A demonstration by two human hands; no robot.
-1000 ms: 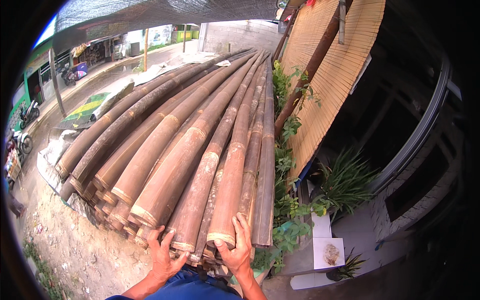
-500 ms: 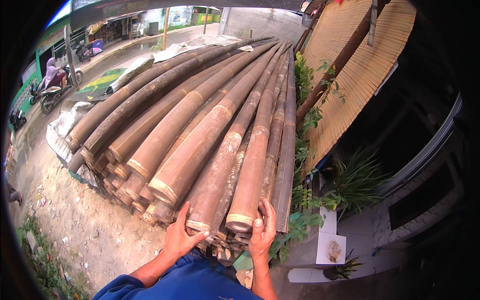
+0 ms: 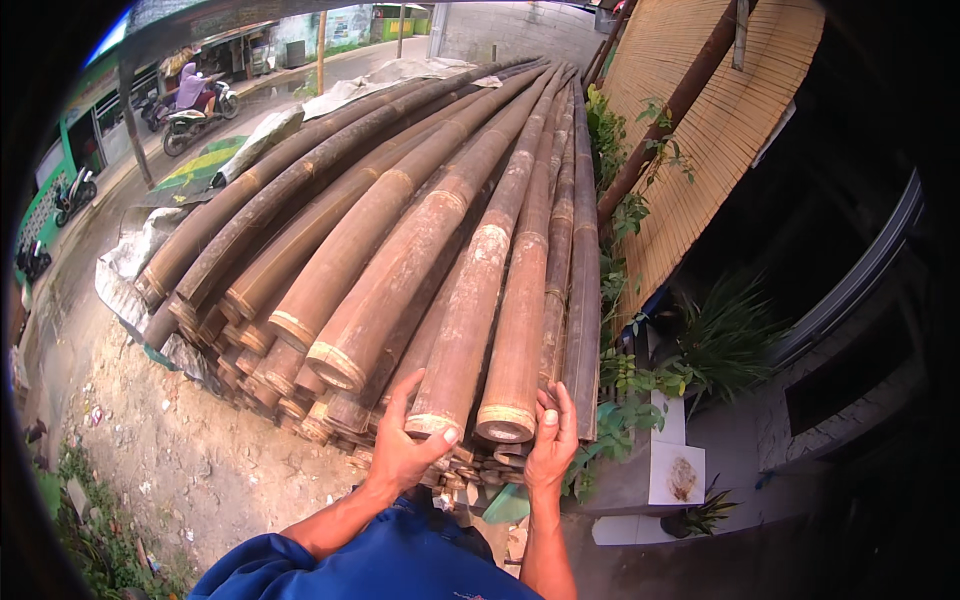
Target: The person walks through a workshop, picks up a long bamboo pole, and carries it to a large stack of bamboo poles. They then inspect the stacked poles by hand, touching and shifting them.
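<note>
A big stack of brown bamboo poles (image 3: pixel 395 265) spreads toward me, cut ends nearest. My left hand (image 3: pixel 408 445) wraps the near end of one bamboo pole (image 3: pixel 455 350), fingers along its left side and thumb across its pale rim. Just right of it lies another bamboo pole (image 3: pixel 515 355), its round cut end facing me. My right hand (image 3: pixel 552 440) is upright against that pole's right side, thumb apart from the half-bent fingers. Contact between those fingertips and the pole is partly hidden.
A dark pole (image 3: pixel 582 340) and leafy plants (image 3: pixel 625 385) border the stack's right side. A slatted bamboo screen (image 3: pixel 700 150) leans above them. White sheeting (image 3: pixel 140 265) edges the stack's left. Beyond, a person on a motorbike (image 3: pixel 195 115) is on the road.
The bamboo pole under my left hand has shifted right, widening its gap from the pole on its left. Both hands appear farther right and higher as the view shifts. The motorbike has moved along the road.
</note>
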